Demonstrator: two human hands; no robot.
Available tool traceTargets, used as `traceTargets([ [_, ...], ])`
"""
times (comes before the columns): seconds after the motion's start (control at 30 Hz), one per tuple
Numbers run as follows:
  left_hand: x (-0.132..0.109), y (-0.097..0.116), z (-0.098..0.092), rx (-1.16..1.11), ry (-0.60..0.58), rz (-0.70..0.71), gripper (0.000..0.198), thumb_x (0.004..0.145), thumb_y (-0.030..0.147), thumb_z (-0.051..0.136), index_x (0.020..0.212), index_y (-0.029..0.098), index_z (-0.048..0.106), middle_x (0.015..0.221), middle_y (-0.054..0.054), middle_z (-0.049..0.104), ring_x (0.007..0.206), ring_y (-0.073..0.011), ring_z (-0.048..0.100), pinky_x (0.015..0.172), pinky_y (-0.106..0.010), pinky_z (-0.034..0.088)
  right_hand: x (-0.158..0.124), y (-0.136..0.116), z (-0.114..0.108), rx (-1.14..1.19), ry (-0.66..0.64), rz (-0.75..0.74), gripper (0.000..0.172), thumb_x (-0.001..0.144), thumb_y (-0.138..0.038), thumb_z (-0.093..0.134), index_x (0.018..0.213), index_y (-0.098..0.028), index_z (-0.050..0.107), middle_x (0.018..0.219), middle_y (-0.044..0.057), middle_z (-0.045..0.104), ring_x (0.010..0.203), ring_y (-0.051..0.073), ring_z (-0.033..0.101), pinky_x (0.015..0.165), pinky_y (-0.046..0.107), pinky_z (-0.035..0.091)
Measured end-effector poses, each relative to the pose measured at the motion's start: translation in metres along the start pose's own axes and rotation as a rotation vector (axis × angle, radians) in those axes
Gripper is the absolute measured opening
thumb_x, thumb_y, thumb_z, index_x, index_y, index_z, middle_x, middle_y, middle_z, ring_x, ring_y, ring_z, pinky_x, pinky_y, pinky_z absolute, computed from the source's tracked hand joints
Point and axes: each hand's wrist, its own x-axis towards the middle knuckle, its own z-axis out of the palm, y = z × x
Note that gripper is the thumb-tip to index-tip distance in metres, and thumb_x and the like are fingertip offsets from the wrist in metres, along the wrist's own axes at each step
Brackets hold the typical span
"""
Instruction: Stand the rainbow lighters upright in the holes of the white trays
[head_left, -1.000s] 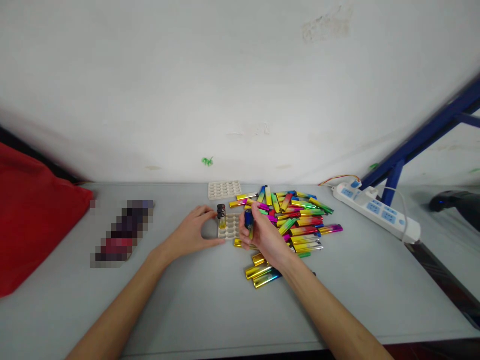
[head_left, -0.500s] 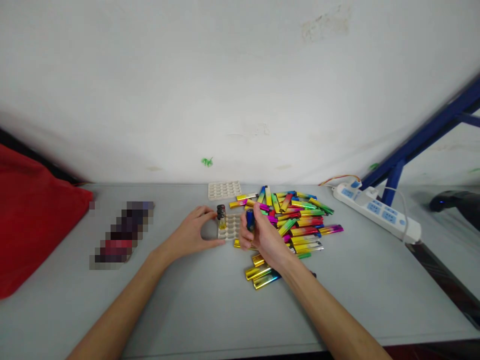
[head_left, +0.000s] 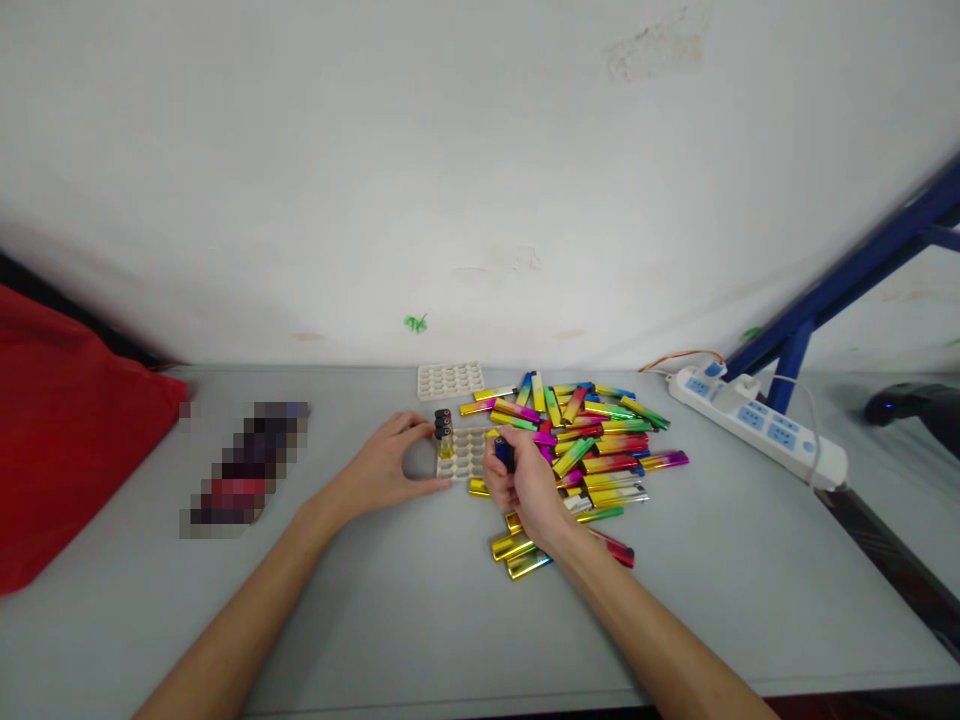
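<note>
My left hand (head_left: 386, 462) curves around the left end of a white tray (head_left: 469, 467) with rows of small slots. Its thumb is at the tray's front corner and its fingertips are beside several upright lighters (head_left: 445, 438) with black tops. Over the tray's right side, my right hand (head_left: 523, 480) is closed around a lighter (head_left: 503, 455) with a dark blue end. Most of that lighter is hidden by the fingers. Just right of the tray, and partly under my right forearm, lies a loose pile of shiny lighters (head_left: 611, 462) in gold, red, green, blue and purple.
A second white slotted tray (head_left: 450, 381) lies near the wall. At the right is a white power strip (head_left: 757, 425) with cables, beside a blue metal frame (head_left: 795, 365). Red cloth (head_left: 67, 440) covers the far left, near a pixelated object (head_left: 251, 465) on the grey table (head_left: 405, 620).
My right hand has lowered slightly, and the lighter in it now shows its blue end more toward me. My left hand stays in place at the tray.
</note>
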Motion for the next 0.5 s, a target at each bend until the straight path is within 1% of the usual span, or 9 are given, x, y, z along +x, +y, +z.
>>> traceTargets([
  [0.1, 0.0004, 0.0012, -0.0011, 0.001, -0.004, -0.002, 0.066, 0.079, 0.07, 0.092, 0.124, 0.023, 0.078, 0.133, -0.012, 0.075, 0.125, -0.0386, 0.07, 0.118, -0.055, 0.058, -0.0004, 0.0, 0.0015, -0.034, -0.033, -0.027, 0.045, 0.09, -0.059, 0.056, 0.062, -0.027, 0.04, 0.054, -0.011, 0.022, 0.049, 0.009, 0.011, 0.042, 0.022, 0.01],
  [0.2, 0.0005, 0.0022, -0.0021, -0.008, -0.013, -0.009, 0.065, 0.078, 0.069, 0.093, 0.122, 0.024, 0.078, 0.134, -0.013, 0.074, 0.125, -0.0386, 0.07, 0.118, -0.056, 0.058, -0.0004, -0.0005, 0.001, -0.036, -0.027, -0.037, 0.045, 0.089, -0.061, 0.057, 0.064, -0.027, 0.041, 0.055, -0.011, 0.021, 0.05, 0.009, 0.01, 0.043, 0.022, 0.01],
  [0.27, 0.0003, 0.0025, -0.0025, -0.017, -0.018, -0.012, 0.063, 0.079, 0.068, 0.093, 0.122, 0.024, 0.078, 0.135, -0.013, 0.074, 0.125, -0.0382, 0.071, 0.119, -0.056, 0.057, 0.0006, -0.0004, -0.0002, -0.022, -0.021, -0.03, 0.05, 0.089, -0.067, 0.061, 0.067, -0.026, 0.043, 0.056, -0.011, 0.022, 0.051, 0.009, 0.01, 0.045, 0.021, 0.01],
  [0.33, 0.0, 0.0029, -0.0025, -0.021, -0.022, -0.014, 0.063, 0.079, 0.067, 0.094, 0.123, 0.023, 0.078, 0.135, -0.013, 0.074, 0.126, -0.0382, 0.07, 0.119, -0.056, 0.057, 0.0024, 0.0006, -0.0013, -0.015, -0.033, -0.02, 0.058, 0.087, -0.078, 0.066, 0.07, -0.025, 0.049, 0.058, -0.012, 0.022, 0.052, 0.008, 0.011, 0.046, 0.022, 0.011],
  [0.4, -0.0002, 0.0036, -0.0024, -0.019, -0.021, -0.014, 0.063, 0.079, 0.066, 0.093, 0.123, 0.023, 0.078, 0.136, -0.014, 0.074, 0.127, -0.0384, 0.07, 0.12, -0.055, 0.057, 0.0047, 0.0028, -0.0017, -0.019, -0.043, -0.049, 0.066, 0.085, -0.088, 0.07, 0.075, -0.024, 0.056, 0.059, -0.011, 0.026, 0.052, 0.008, 0.014, 0.048, 0.022, 0.013],
  [0.5, -0.0005, 0.0048, -0.0022, -0.019, -0.017, -0.008, 0.063, 0.079, 0.066, 0.094, 0.123, 0.024, 0.078, 0.136, -0.013, 0.073, 0.126, -0.0374, 0.07, 0.119, -0.053, 0.058, 0.007, 0.0074, -0.0011, -0.046, -0.04, -0.176, 0.071, 0.085, -0.094, 0.07, 0.086, -0.024, 0.063, 0.065, -0.007, 0.041, 0.055, 0.011, 0.026, 0.051, 0.024, 0.022],
])
